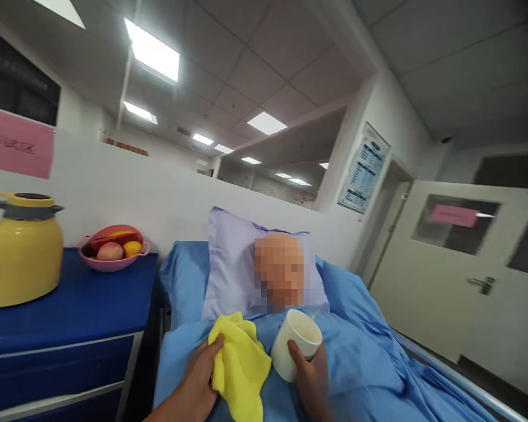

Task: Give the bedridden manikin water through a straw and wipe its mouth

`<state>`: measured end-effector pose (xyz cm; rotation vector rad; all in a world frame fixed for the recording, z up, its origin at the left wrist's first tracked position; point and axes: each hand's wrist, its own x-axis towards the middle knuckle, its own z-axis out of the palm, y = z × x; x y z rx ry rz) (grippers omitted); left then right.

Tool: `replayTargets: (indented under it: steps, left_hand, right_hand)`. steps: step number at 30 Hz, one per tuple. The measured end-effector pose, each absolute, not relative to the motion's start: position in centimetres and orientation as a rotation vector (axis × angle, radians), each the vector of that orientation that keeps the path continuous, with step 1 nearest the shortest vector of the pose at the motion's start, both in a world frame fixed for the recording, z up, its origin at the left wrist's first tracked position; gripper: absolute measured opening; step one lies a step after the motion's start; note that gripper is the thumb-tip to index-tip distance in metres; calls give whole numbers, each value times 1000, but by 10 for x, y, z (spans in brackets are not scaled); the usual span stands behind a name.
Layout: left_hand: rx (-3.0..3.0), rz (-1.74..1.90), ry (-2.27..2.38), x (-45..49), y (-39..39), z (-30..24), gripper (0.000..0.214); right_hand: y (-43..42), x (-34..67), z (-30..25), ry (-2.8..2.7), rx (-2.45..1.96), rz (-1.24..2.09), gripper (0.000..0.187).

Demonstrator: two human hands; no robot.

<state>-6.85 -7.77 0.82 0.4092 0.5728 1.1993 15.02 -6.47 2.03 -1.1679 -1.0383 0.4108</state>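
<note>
My left hand [199,378] is closed on a yellow cloth [240,363], which lies bunched on the blue bed sheet [356,363] just below the chin of a person lying in the bed. My right hand [310,378] grips a white cup [295,344], tilted with its mouth toward the person's head. The person's head rests on a lilac pillow [231,264], and the blue sheet covers their body.
A blue bedside cabinet [70,310] stands at the left, carrying a yellow kettle-style jug [20,255] and a pink bowl [114,264] of fruit. A white partition wall runs behind the bed. A metal bed rail [457,378] and a closed door [457,269] are at the right.
</note>
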Motion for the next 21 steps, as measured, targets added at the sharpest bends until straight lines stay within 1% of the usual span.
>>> replayTargets:
  steps: [3, 6, 9, 16, 21]
  left_hand:
    - [360, 1246, 561, -101, -68, 18, 26]
    - [302, 1305, 558, -142, -54, 22, 24]
    - [281, 1378, 573, -194, -38, 19, 26]
    - [286, 1648, 728, -346, -10, -15, 22]
    - [215, 1671, 793, -435, 0, -40, 20]
  right_hand:
    - [-50, 125, 23, -1015, -1203, 458, 72]
    - [-32, 81, 28, -1060, -1167, 499, 70]
    - [-8, 23, 29, -1087, -1148, 596, 68]
    - [41, -136, 17, -1239, -1039, 830, 67]
    - [60, -225, 2, -1313, -1022, 907, 65]
